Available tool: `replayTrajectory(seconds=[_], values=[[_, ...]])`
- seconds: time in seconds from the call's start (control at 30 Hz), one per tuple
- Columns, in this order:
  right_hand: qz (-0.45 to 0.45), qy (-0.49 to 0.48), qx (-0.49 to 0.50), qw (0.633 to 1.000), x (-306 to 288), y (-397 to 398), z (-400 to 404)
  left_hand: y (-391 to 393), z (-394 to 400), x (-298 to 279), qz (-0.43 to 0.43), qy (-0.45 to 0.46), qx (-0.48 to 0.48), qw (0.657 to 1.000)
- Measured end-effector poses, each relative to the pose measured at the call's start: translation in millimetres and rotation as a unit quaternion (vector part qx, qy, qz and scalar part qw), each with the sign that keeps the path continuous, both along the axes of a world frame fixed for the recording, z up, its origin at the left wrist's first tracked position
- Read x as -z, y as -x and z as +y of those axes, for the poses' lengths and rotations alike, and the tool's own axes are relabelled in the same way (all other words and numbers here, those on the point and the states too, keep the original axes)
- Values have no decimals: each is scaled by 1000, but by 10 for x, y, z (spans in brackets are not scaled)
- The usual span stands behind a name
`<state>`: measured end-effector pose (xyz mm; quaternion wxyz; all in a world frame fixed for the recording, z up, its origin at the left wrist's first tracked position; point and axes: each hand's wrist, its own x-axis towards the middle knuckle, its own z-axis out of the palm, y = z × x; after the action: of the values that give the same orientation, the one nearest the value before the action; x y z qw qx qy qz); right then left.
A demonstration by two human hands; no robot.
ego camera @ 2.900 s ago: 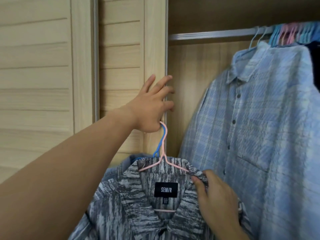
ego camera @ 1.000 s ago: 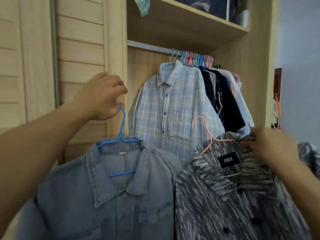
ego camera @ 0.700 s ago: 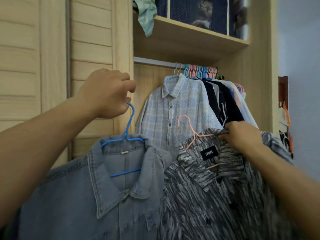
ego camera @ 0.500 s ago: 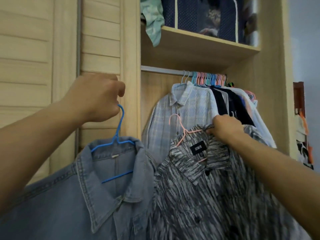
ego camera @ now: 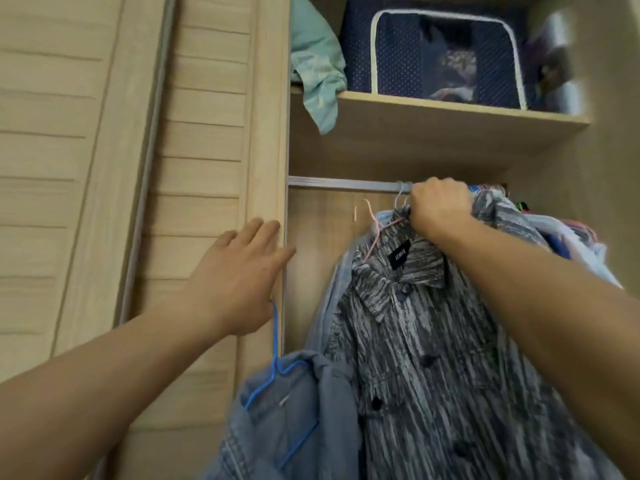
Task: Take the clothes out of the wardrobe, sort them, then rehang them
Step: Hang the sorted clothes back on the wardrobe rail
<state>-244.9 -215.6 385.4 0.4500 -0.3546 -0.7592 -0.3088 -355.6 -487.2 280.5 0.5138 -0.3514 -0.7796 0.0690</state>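
Grey-striped shirt [ego camera: 433,341] is gripped at the collar in our right hand [ego camera: 438,211], just below the rail [ego camera: 346,183]. Left of the rail, our left hand [ego camera: 235,275] has fingers spread, blue hanger [ego camera: 277,362] hooked beneath it with the denim shirt [ego camera: 294,427].

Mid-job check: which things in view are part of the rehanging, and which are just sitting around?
In the job:
- grey streaked shirt on pink hanger, gripped by right hand
- denim shirt on blue hanger, hooked under left hand
- hanging rail

Lying about:
- navy storage box
- mint cloth
- louvred door
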Motion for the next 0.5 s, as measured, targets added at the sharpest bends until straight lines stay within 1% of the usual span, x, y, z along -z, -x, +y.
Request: replayTrajectory(seconds=[0.07,0.2,0.23,0.33,0.37,0.5], values=[[14,-29,-2,999,-303,98,125,54,187,-102,-16,-10,10,1000],[57,-61,-8,996,-835,414,356,66,473,-453,15,-40,-25,999],[64,-60,-11,996,-903,531,444,90,534,-541,8,-47,-47,998],[56,-39,-8,998,-899,832,689,89,666,-647,-67,-57,-83,993],[60,-35,-14,998,-893,892,768,107,697,-628,-80,-59,-89,991],[77,-22,0,997,-1112,976,1032,142,747,-613,-87,-58,-104,989]])
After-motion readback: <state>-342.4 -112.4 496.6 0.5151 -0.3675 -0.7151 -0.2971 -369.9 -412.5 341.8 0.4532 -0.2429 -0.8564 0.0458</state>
